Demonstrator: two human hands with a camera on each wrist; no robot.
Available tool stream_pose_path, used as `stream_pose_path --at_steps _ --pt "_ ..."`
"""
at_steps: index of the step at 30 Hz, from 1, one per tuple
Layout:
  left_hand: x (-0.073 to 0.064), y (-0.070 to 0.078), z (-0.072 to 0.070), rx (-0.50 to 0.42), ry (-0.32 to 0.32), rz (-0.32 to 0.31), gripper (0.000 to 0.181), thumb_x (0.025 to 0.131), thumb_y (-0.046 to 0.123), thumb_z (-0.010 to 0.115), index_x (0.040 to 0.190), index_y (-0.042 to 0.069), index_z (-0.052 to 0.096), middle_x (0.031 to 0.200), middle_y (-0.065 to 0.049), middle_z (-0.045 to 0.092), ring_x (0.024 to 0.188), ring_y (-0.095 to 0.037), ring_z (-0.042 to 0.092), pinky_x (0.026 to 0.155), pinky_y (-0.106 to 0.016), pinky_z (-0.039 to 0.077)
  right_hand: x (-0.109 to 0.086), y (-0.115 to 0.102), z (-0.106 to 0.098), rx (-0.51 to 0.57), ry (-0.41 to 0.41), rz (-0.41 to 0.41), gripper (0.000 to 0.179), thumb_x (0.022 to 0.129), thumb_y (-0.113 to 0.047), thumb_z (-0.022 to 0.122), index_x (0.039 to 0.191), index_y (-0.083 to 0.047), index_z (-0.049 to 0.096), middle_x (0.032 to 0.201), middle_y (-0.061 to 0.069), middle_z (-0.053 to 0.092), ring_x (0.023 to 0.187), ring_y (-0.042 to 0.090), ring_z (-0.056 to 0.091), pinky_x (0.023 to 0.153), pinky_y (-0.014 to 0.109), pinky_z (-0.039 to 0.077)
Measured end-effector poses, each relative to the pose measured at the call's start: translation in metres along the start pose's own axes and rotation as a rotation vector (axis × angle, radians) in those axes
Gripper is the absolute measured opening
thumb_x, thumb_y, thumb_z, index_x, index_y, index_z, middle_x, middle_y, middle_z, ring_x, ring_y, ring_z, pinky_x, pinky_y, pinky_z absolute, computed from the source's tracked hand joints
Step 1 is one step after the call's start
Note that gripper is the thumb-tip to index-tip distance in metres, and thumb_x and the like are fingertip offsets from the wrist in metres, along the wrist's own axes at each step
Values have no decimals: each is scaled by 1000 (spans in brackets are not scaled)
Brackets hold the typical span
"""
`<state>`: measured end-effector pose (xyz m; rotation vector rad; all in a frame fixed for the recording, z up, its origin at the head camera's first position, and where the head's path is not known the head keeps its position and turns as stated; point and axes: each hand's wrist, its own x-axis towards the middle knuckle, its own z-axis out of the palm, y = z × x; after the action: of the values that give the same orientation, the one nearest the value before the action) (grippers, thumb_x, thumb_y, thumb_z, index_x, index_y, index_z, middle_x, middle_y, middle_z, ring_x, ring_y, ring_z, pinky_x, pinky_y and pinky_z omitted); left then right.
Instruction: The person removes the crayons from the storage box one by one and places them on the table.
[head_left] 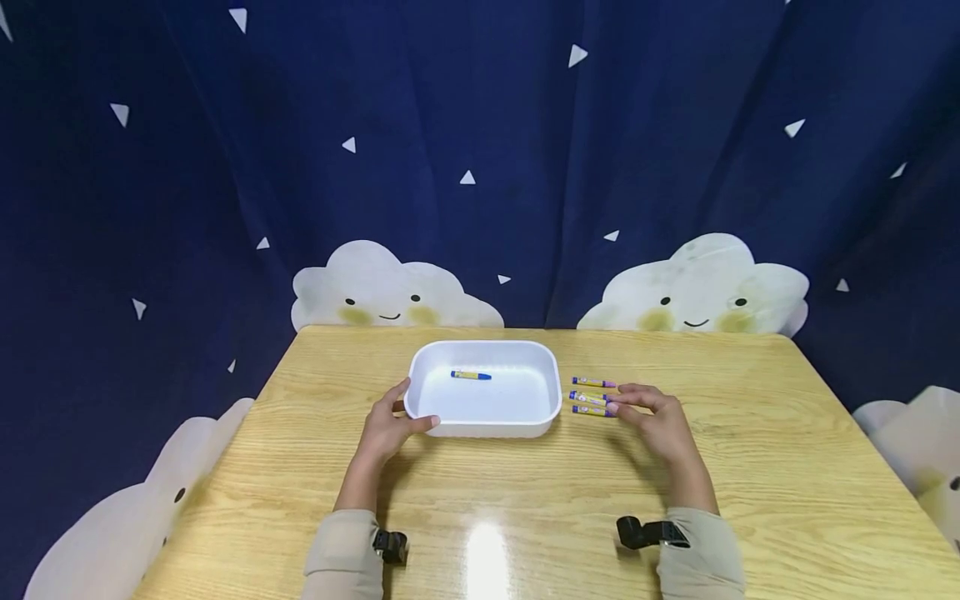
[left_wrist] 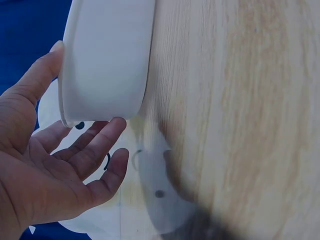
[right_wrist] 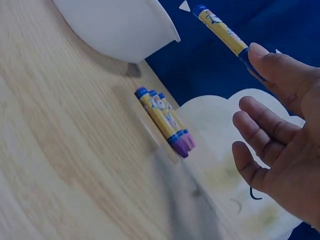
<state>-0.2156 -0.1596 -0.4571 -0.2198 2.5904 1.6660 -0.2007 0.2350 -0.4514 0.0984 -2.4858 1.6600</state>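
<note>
A white plastic tray (head_left: 480,429) stands on the table with one blue crayon (head_left: 470,376) lying inside. My left hand (head_left: 384,432) holds the tray by its near left corner, thumb at the rim and fingertips against the end wall. To the right of the tray, my right hand (head_left: 660,421) pinches a crayon (right_wrist: 222,32) between thumb and fingers, raised off the table. Its tip is hidden in the grip. Below it several crayons (right_wrist: 162,117) lie side by side, with purple and pink tips; all have yellow wrappers with blue bands.
The light wooden table (head_left: 510,492) reaches back to a dark blue curtain (head_left: 510,100) with white triangles and smiling clouds. Black wrist camera mounts (head_left: 648,533) sit on both sleeves.
</note>
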Motion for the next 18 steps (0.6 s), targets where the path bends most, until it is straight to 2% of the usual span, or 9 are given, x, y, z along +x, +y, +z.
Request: stream_pose_path --at_steps 4,7,10,13,18 --pt "1 0 1 -6 3 -2 90 69 22 83 144 10 34 120 -26 49 101 -35 54 77 -40 44 -2 10 -3 -1 -5 37 30 84 -17 71 100 8 68 121 24 52 119 37 40 94 53 31" --pt "1 -1 1 -5 7 -8 90 69 21 83 144 10 35 120 -25 49 101 -34 54 77 -39 44 -2 16 -4 -18 -21 72 31 84 -21 71 99 6 69 123 22 51 120 39 38 97 56 26" --pt "2 -1 1 -4 10 -8 90 69 21 83 144 10 35 120 -24 50 101 -34 54 77 -39 44 -2 22 -4 -44 -34 75 32 83 -23 71 98 5 69 123 23 51 118 40 40 95 56 29" --pt "2 -2 1 -5 10 -5 90 69 22 84 144 10 35 119 -24 50 101 -34 53 77 -39 43 -2 28 -2 -41 -38 87 27 84 -18 71 97 7 69 123 25 50 114 39 43 94 52 33" --pt "1 -2 1 -4 8 0 90 69 21 84 144 10 35 119 -25 49 101 -35 53 77 -39 44 -1 37 3 37 -42 158 26 83 -10 71 96 12 66 123 26 47 115 36 40 99 45 25"
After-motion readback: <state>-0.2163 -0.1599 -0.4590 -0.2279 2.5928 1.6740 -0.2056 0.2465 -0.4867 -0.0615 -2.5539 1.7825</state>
